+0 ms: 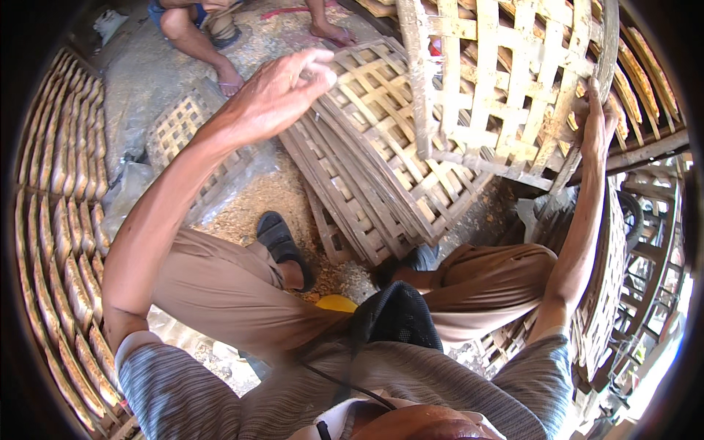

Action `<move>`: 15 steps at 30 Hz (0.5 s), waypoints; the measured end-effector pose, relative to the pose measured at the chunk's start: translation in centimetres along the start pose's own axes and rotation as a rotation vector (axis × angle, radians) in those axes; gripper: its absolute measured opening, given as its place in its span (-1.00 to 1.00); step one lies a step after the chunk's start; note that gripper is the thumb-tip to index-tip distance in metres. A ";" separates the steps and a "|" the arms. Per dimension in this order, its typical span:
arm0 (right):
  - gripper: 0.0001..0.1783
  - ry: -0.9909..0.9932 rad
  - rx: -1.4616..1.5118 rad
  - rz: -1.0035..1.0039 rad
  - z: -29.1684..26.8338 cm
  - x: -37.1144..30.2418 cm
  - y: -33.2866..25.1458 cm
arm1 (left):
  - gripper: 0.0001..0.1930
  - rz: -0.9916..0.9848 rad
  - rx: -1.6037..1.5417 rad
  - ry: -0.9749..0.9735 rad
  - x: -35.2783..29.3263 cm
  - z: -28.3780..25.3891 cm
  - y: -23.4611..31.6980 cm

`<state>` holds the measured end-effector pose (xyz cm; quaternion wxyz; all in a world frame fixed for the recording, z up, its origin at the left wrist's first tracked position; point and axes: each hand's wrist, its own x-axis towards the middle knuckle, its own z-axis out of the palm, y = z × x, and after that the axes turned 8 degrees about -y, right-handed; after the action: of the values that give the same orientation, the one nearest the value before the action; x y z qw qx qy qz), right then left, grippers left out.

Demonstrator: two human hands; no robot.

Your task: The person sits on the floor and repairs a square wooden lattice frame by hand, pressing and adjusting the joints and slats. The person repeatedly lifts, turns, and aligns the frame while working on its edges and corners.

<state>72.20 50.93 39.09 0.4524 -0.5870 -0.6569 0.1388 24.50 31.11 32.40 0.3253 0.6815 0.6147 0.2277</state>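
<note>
R hand point(598, 121), part. hidden, grips lattice panel point(484, 88); top cut off.

"What's the shirt point(440, 381) like?"
"Grey, finely striped, with short sleeves point(172, 381) and a pale collar point(343, 412)."
"And below?"
"Brown trousers point(227, 282), a dark strapped sandal point(277, 236)."
"Anything else?"
"A thin black cord point(356, 385) across the chest, and some black mesh point(402, 314) in front, its kind unclear."
</note>
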 end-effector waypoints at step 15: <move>-0.25 -0.324 0.310 -0.066 11.9 -2.4 5.9 | -0.70 0.472 -0.283 0.257 4.9 -1.7 0.2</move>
<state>66.77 54.54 27.31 0.4303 -0.4588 -0.7104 0.3158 24.13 36.24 33.25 0.2749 0.7191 0.4374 0.4648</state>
